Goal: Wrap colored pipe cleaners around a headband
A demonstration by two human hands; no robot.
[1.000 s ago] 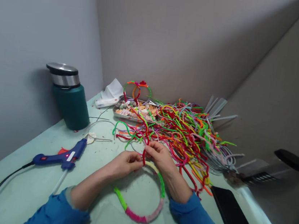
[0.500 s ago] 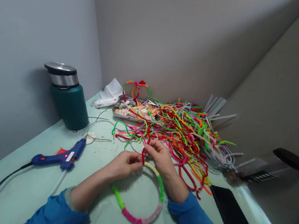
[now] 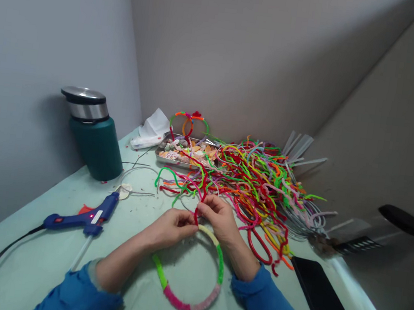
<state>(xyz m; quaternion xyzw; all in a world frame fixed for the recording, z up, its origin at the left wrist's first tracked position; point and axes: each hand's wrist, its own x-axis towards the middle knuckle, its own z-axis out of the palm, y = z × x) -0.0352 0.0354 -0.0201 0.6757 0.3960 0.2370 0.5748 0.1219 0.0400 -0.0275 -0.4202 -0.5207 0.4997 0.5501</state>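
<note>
A curved hoop [image 3: 220, 270] wrapped in fuzzy pipe cleaner shows bands of cream, green, pale pink, magenta and lime. My left hand [image 3: 174, 229] pinches the hoop near its cream end; the fingertips partly hide that spot. Beside it, my right hand [image 3: 218, 216] is closed on a red pipe cleaner [image 3: 205, 180], which rises from the cream end and bends away toward the back. The hoop's lime end lies below my left wrist, above the pale green table cover [image 3: 185, 268].
On the left lie a blue glue gun [image 3: 89, 218], its red light lit, and a teal bottle [image 3: 97, 146]. A metal tray [image 3: 176, 162] of small pieces stands behind my hands. A tangled pipe cleaner heap [image 3: 256, 181] spreads right, near a black flat object [image 3: 321, 300].
The hoop has turned slightly, its lower part shifting left and down. My right hand has moved a little left along with the red pipe cleaner; both hands keep their pinch.
</note>
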